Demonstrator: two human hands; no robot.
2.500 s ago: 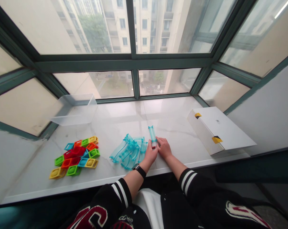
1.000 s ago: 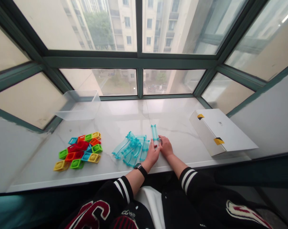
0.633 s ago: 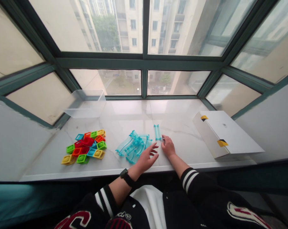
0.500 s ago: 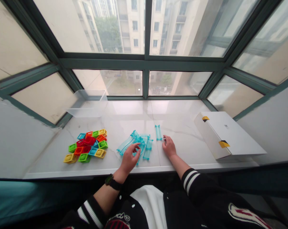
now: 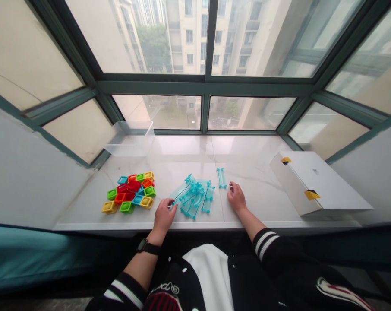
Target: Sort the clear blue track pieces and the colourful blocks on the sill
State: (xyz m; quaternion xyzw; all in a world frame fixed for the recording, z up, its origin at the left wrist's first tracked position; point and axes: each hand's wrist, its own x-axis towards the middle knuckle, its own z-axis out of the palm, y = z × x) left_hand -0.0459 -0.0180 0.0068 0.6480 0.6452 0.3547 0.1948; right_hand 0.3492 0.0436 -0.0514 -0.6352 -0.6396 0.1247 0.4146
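A pile of translucent blue track pieces (image 5: 197,196) lies on the white sill in front of me. My left hand (image 5: 163,216) is at the pile's left side, thumb and fingers closed on the near left end of a long track piece (image 5: 180,191). To the right of the pile, a single short track piece (image 5: 221,178) lies apart. My right hand (image 5: 237,198) rests on the sill just right of that piece, not touching it, its fingers loosely curled and apart with nothing held.
Red, green, yellow, orange and blue blocks (image 5: 127,207) are clustered on the left. Behind them, a clear plastic bin (image 5: 129,150) stands by the window. A white box (image 5: 331,183) with yellow-black tabs sits at the right. The sill's front edge (image 5: 208,225) runs close to my body.
My left hand has moved left from over the middle of the pile to the end of the long track piece. My right hand stays beside the single piece. The view has shifted slightly.
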